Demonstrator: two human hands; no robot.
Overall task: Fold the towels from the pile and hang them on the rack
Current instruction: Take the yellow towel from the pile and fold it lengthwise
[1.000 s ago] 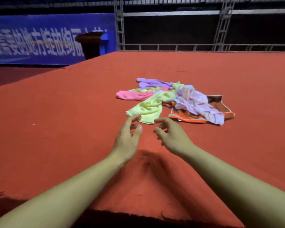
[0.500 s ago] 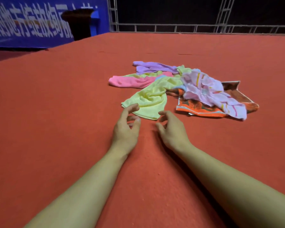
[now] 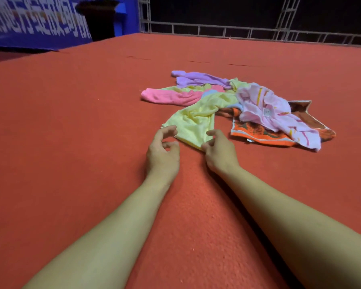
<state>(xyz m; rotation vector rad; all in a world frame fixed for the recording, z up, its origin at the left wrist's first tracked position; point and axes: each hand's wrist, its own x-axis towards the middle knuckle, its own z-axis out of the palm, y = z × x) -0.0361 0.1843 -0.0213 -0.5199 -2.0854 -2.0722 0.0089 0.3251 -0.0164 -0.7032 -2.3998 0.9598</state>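
A loose pile of towels lies on the red carpeted surface [image 3: 71,122]. The yellow towel [image 3: 196,119] reaches nearest to me. Behind it lie a pink towel [image 3: 167,97] and a purple towel [image 3: 198,79]. To the right are a pale pink patterned towel [image 3: 267,109] and an orange printed one [image 3: 258,132]. My right hand [image 3: 220,152] has its thumb and curled fingers on the yellow towel's near corner. My left hand [image 3: 163,152] hovers at that towel's near left edge, fingers loosely curled and holding nothing. No rack is in view.
A metal truss railing [image 3: 258,32] runs along the far edge of the red surface. A blue banner [image 3: 29,21] and a dark stand [image 3: 100,17] are at the back left. Bare red carpet lies on all sides of the pile.
Both hands moved forward to the yellow towel; the right hand now has its fingers on the near corner. The view moved closer to the pile and tipped down.
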